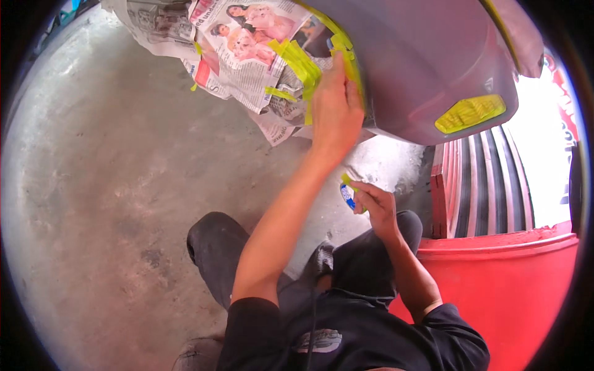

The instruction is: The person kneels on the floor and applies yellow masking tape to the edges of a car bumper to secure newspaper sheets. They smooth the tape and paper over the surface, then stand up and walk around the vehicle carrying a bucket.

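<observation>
My left hand (pixel 337 111) reaches up to the rounded edge of a grey car body panel (pixel 421 55), its index finger stretched along the yellow masking tape (pixel 349 62) there and its other fingers curled in. The thumb is mostly hidden. Newspaper sheets (pixel 247 55) hang beside that edge, fixed with more yellow strips. Lower and to the right, above my knee, my right hand (pixel 376 207) is closed on a tape roll (pixel 348 195) with a blue and white core. A short yellow end sticks up from the roll.
Yellow tape covers a small lamp-shaped area (pixel 471 114) on the panel's lower right. A red drum-like container (pixel 495 290) stands close to my right, with red-edged, dark-striped slats (pixel 482 182) behind it. Stained concrete floor (pixel 124 204) spreads to the left.
</observation>
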Demonstrator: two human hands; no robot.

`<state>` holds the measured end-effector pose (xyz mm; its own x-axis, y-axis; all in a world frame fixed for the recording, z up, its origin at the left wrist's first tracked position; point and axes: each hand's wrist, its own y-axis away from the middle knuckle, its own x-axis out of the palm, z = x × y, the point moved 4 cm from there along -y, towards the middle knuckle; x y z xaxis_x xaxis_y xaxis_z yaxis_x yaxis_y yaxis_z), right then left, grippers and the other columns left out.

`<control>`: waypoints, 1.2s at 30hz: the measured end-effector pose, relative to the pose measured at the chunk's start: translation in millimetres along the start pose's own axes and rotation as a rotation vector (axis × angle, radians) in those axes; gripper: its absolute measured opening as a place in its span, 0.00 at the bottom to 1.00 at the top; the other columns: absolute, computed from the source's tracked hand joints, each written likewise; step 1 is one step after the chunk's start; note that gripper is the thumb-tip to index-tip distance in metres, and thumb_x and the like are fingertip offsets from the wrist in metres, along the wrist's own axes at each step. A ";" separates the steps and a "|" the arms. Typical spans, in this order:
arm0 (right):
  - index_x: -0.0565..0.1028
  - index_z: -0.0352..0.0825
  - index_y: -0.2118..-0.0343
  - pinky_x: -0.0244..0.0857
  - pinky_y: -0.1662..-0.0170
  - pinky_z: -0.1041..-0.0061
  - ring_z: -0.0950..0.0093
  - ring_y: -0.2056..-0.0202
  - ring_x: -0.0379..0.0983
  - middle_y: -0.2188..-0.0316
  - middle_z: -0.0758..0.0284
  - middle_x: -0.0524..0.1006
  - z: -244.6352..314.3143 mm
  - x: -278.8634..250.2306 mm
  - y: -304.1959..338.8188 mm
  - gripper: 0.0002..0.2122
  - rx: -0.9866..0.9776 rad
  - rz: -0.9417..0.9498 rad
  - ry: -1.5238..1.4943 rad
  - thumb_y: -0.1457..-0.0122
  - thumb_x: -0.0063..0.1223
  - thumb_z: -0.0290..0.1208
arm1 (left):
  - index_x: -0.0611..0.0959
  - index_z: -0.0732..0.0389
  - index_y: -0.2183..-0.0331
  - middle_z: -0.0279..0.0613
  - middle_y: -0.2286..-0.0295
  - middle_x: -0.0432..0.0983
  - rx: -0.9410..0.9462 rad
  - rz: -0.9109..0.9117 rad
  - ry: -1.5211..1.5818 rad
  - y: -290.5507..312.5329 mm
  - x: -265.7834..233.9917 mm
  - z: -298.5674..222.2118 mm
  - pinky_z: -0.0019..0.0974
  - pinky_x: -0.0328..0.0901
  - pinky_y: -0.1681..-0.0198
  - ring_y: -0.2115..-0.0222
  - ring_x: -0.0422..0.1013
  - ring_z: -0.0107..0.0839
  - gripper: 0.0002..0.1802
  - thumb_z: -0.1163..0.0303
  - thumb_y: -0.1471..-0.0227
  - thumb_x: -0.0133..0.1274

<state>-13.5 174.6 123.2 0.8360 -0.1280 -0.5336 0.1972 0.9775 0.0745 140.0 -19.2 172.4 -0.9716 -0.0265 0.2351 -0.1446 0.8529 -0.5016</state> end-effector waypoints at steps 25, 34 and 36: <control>0.69 0.29 0.38 0.57 0.75 0.83 0.87 0.79 0.63 0.81 0.75 0.72 149.8 19.2 -117.1 0.27 -0.297 -0.234 0.160 0.40 0.58 0.31 | 0.83 0.56 0.51 0.37 0.51 0.75 0.542 -0.030 -0.741 -61.2 -56.9 -17.4 0.57 0.56 0.44 0.50 0.67 0.43 0.27 0.76 0.58 0.59; 0.48 0.25 0.30 0.59 0.81 0.82 0.83 0.84 0.63 0.83 0.69 0.71 150.6 51.7 -137.9 0.37 -0.261 -0.168 -0.086 0.39 0.52 0.26 | 0.83 0.52 0.50 0.40 0.51 0.72 0.556 -0.033 -0.710 -62.7 -57.7 -12.0 0.55 0.55 0.43 0.48 0.66 0.44 0.30 0.80 0.59 0.58; 0.47 0.26 0.29 0.61 0.80 0.81 0.84 0.84 0.65 0.82 0.68 0.75 153.4 54.1 -138.3 0.38 -0.247 -0.174 -0.099 0.42 0.49 0.25 | 0.84 0.52 0.51 0.40 0.51 0.73 0.574 -0.046 -0.707 -63.9 -56.9 -10.0 0.55 0.56 0.44 0.49 0.66 0.44 0.29 0.79 0.59 0.58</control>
<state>83.0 6.8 213.2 0.8487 -0.3010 -0.4349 0.2215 0.9490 -0.2245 206.4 -67.0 199.3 -0.8232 -0.5293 -0.2052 -0.0735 0.4579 -0.8860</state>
